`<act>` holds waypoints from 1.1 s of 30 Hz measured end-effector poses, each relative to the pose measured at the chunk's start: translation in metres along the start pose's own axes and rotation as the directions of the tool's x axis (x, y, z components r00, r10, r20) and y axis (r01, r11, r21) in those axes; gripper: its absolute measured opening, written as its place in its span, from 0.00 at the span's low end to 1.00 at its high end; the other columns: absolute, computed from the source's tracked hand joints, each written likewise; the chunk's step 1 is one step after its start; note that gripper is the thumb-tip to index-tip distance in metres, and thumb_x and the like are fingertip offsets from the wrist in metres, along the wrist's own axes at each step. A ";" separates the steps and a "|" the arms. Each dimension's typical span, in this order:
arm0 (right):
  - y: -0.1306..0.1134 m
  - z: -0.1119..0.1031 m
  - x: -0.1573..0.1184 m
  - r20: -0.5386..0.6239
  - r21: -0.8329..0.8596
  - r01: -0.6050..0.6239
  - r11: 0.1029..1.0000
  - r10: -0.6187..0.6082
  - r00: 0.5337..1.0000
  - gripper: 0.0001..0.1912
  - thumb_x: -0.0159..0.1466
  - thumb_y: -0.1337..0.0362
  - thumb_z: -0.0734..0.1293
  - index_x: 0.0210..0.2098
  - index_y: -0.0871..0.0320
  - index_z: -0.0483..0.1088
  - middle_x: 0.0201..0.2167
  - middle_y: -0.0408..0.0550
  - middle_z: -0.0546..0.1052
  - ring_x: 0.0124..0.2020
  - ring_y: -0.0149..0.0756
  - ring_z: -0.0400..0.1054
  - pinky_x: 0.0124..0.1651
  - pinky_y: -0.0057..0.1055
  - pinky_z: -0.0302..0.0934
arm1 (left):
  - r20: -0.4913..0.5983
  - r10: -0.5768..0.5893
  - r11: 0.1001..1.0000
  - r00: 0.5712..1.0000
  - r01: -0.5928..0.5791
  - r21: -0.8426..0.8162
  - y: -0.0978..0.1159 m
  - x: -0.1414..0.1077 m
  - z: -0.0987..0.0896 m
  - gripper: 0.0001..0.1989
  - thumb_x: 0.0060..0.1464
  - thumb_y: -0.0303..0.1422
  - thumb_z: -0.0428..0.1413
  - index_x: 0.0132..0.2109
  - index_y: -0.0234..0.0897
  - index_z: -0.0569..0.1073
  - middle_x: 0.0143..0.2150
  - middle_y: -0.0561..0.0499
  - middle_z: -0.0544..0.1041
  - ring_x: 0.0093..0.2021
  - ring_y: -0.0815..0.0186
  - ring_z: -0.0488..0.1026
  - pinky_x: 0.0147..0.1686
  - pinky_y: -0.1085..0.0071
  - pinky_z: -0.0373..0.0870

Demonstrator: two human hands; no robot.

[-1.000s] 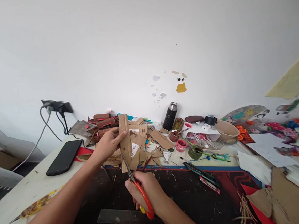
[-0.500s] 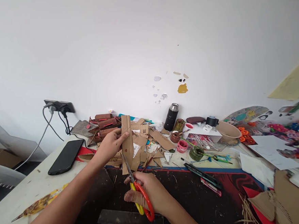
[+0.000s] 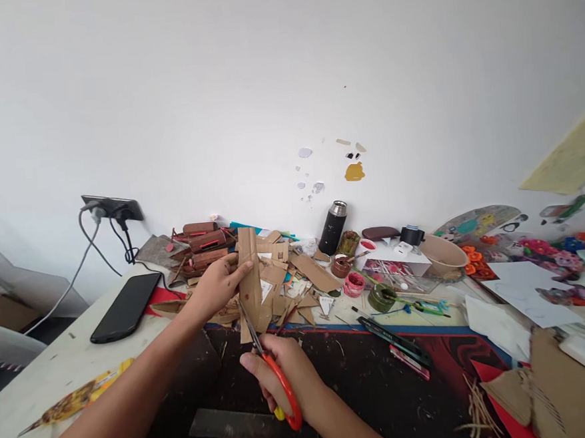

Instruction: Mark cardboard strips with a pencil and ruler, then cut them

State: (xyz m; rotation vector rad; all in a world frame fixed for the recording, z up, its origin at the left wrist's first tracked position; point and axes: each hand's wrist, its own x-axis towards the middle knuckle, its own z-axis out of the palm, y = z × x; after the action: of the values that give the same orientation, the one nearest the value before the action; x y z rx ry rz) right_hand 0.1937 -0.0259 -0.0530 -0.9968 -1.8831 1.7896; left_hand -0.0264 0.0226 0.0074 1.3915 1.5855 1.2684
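My left hand (image 3: 223, 284) pinches a narrow upright strip of brown cardboard (image 3: 250, 285) by its left side, thumb across the front. Wrapped around the red and yellow handles of a pair of scissors (image 3: 284, 386) is my right hand (image 3: 288, 369). The scissor blades point up and left and lie at the lower part of the strip. Whether they are fully closed on it I cannot tell. Behind the strip is a pile of cardboard scraps (image 3: 316, 271), with several brown cardboard rolls (image 3: 206, 241) to its left.
A phone (image 3: 126, 307) and a yellow cone-tipped tube (image 3: 79, 394) lie at left. A clear ruler (image 3: 237, 423) rests on the dark mat (image 3: 375, 400). Further back stand a black flask (image 3: 333, 229) and paint jars (image 3: 354, 283). A green utility knife (image 3: 394, 341) lies at right.
My right hand has closed further on the scissors, bringing the handles together so the yellow one is mostly hidden. The left hand holds the strip in nearly the same place.
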 end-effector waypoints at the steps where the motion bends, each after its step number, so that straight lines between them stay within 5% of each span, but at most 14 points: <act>1: 0.000 0.000 0.000 -0.002 -0.004 0.008 1.000 -0.008 1.000 0.25 0.70 0.38 0.72 0.35 0.53 0.67 0.15 0.34 0.67 0.13 0.30 0.61 0.16 0.22 0.56 | 0.004 -0.002 1.000 1.000 0.002 -0.006 -0.001 0.001 0.000 0.38 0.48 0.65 0.67 0.50 0.37 0.84 0.46 0.40 0.89 0.45 0.44 0.85 0.40 0.57 0.83; 18: 0.003 0.010 0.002 -0.102 -0.136 -0.032 0.990 0.019 0.995 0.17 0.73 0.52 0.68 0.31 0.52 0.64 0.15 0.35 0.63 0.14 0.32 0.62 0.18 0.25 0.53 | -0.009 0.012 1.000 1.000 -0.011 0.027 -0.011 0.003 0.000 0.36 0.51 0.65 0.65 0.48 0.36 0.83 0.40 0.42 0.88 0.43 0.44 0.85 0.40 0.58 0.80; 25: 0.008 0.021 0.004 -0.113 -0.331 0.114 0.937 -0.160 0.981 0.19 0.68 0.59 0.71 0.24 0.54 0.62 0.19 0.39 0.64 0.22 0.31 0.57 0.28 0.30 0.48 | -0.017 0.036 0.997 0.999 -0.035 0.070 -0.004 0.002 0.001 0.33 0.50 0.64 0.65 0.45 0.38 0.84 0.45 0.41 0.89 0.46 0.44 0.85 0.43 0.58 0.79; 33: 0.007 0.006 0.005 -0.117 -0.064 0.045 0.997 -0.052 0.992 0.23 0.68 0.42 0.72 0.30 0.51 0.66 0.15 0.35 0.63 0.12 0.34 0.61 0.17 0.28 0.52 | -0.063 -0.014 1.000 0.998 0.015 0.024 0.005 0.003 -0.016 0.39 0.50 0.68 0.63 0.51 0.37 0.83 0.39 0.43 0.88 0.38 0.49 0.83 0.35 0.60 0.79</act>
State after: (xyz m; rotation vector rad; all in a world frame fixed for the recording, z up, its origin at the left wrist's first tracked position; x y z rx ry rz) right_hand 0.1882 -0.0269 -0.0616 -1.0459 -1.8828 1.6172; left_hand -0.0406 0.0217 0.0170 1.3645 1.6553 1.3001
